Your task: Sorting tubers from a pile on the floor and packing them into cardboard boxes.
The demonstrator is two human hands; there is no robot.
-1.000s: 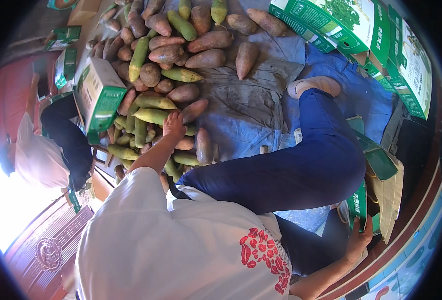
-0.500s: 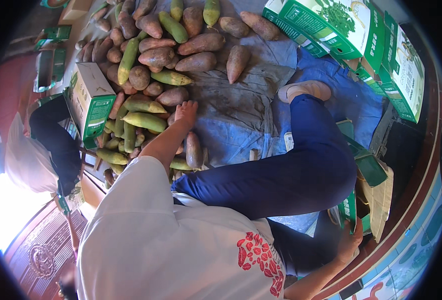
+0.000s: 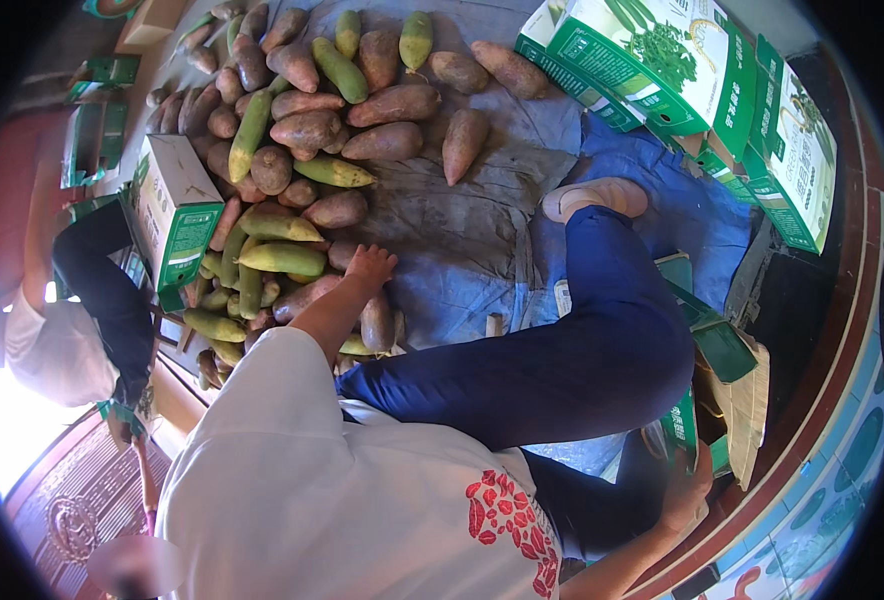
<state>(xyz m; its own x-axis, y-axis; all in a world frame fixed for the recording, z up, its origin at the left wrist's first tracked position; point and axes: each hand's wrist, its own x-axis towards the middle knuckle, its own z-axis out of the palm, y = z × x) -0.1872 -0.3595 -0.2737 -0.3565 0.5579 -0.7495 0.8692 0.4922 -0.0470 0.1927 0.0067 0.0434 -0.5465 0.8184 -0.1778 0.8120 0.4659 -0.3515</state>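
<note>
We note overexposed glare at lower left, dimmer light over the cloth (image 3: 452, 215), curved edges and black vignetted corners.

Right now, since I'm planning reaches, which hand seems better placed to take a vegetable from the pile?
The left, probably. The left hand is at the edge of the vegetable pile, while the right hand is at the green carton, across the bent blue-trousered leg.

I wear a loose white short-sleeved cloth top (image 3: 292, 470), a cluster of red petal-shaped patches (image 3: 512, 522) decorating its right side. My trousers (image 3: 522, 378) are plain navy-blue fabric; my rounded shoe (image 3: 597, 199) is pale beige. My left hand (image 3: 367, 268) and right hand (image 3: 686, 492) are bare.
</note>
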